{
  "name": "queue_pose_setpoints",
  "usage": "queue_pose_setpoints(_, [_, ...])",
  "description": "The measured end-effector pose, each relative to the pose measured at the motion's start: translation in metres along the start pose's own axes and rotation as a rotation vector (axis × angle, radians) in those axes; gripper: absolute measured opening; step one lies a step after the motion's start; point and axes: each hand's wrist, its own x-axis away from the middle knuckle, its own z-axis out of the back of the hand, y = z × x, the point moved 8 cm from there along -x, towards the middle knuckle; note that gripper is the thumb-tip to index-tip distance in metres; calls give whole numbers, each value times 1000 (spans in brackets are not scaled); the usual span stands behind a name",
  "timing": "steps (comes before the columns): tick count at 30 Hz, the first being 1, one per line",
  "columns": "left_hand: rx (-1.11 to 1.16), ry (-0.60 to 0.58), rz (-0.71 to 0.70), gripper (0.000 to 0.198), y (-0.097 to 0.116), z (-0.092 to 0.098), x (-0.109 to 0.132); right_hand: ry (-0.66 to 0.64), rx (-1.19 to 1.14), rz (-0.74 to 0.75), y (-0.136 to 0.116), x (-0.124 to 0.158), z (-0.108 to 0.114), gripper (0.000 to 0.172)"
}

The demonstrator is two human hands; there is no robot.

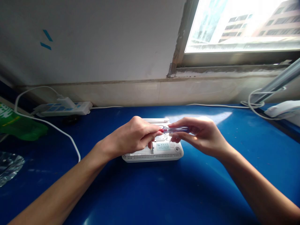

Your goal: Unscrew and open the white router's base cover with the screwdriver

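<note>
Blue tabletop (164,193) carries the router (168,153) below the left hand (131,136) and right hand (203,134), which pinch opposite ends of a clear tool (177,129) between them, seemingly adjusting it, the next move calling for steadiness.

White dotted router (161,148), clear red-tipped tool (175,129), blue table (159,190)

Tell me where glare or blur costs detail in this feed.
Head view: the grey metal-framed window is partly blown out to white; head view: sunlight glares on the glossy blue tabletop beyond the right hand; head view: small print on the white perforated plastic box is too soft to read; head view: the flat grey wall darkens toward the left.
</note>
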Motion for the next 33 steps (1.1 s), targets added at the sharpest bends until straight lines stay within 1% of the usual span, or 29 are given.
queue_pose_setpoints(3, [-37, -11, -24, 25, -2, -3, 1, -57, -40, -49, 4, 0, -7, 24])
queue_pose_setpoints(6, [-80, -11, -9, 27, -5, -6, 0, -62, -67, -106, 12, 1, -8, 29])
queue_pose_setpoints(9, [-67, -1, 22, 27, -8, -4, -1, -59, -90, -115, 16, 1, -7, 30])
queue_pose_setpoints(11, [-53, 29, 32, 23, -9, 1, 0, -49, -98, -110, 17, 0, -5, 30])
queue_pose_setpoints(14, [-101, 100, 27, 21, -10, 14, 2, -21, -108, -117, 16, -1, 1, 30])
queue_pose_setpoints(16, [-134, 107, 30, 17, -11, 19, 3, 2, -121, -138, 17, -2, 5, 30])
queue_pose_setpoints(18, [-126, 91, 49, 17, -13, 23, 4, 39, -148, -169, 19, -3, 12, 31])
queue_pose_setpoints(19, [-115, 87, 69, 21, -15, 25, 5, 71, -167, -188, 21, -3, 16, 32])
queue_pose_setpoints(22, [-105, 135, 153, 44, -23, 34, 8, 198, -240, -227, 28, -4, 31, 33])
queue_pose_setpoints(24, [-137, 171, 214, 51, -29, 39, 11, 287, -284, -216, 32, -5, 41, 30])
queue_pose_setpoints(25, [-152, 166, 240, 53, -32, 40, 12, 319, -298, -199, 33, -5, 46, 29])
queue_pose_setpoints(27, [-168, 108, 276, 58, -36, 35, 13, 354, -306, -179, 36, -6, 52, 29])
queue_pose_setpoints(30, [-169, -29, 285, 70, -37, 20, 13, 342, -296, -200, 40, -6, 56, 31])
queue_pose_setpoints(33, [-195, -131, 256, 85, -30, 2, 12, 342, -240, -200, 42, -4, 65, 33])
